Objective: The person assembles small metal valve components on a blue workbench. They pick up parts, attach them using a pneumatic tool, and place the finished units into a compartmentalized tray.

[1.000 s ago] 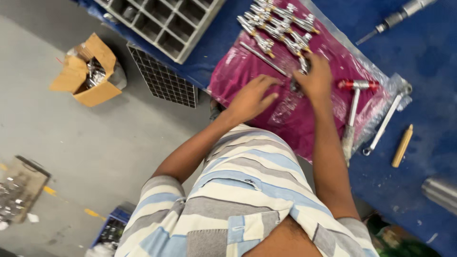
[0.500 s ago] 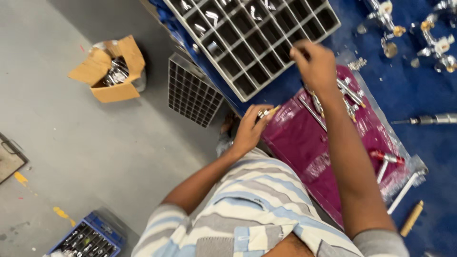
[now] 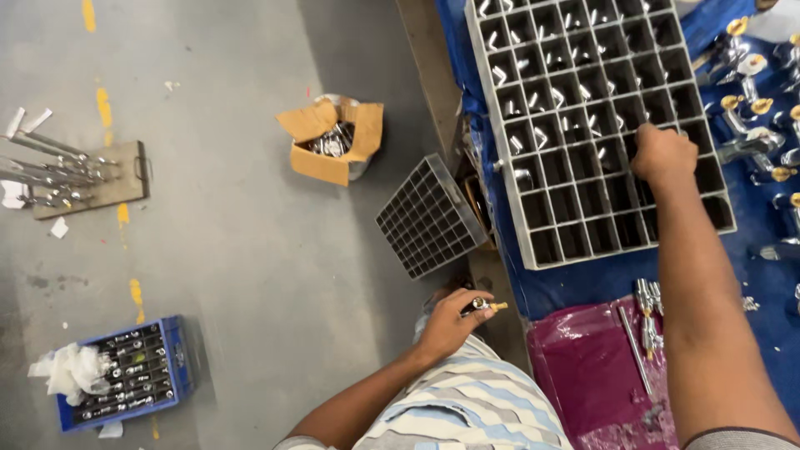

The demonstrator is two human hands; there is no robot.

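While the right hand (image 3: 662, 154) reaches closed into a cell of the grey tray (image 3: 533, 225) holding metal parts, the left hand (image 3: 450, 321) pinches a small fitting (image 3: 482, 305) beside the bench edge.

Even, fairly bright overhead light fills the view, with soft shadows: a dim band falls on the grey floor (image 3: 217, 250) beside the tabletop (image 3: 754, 233) edge, and the cells of the grey compartment tray (image 3: 583, 125) are dark inside. Small glints flare on the chrome fittings (image 3: 750, 125) at the right. Focus is mostly sharp, though the near forearm and striped shirt (image 3: 467, 408) at the bottom edge look slightly soft.
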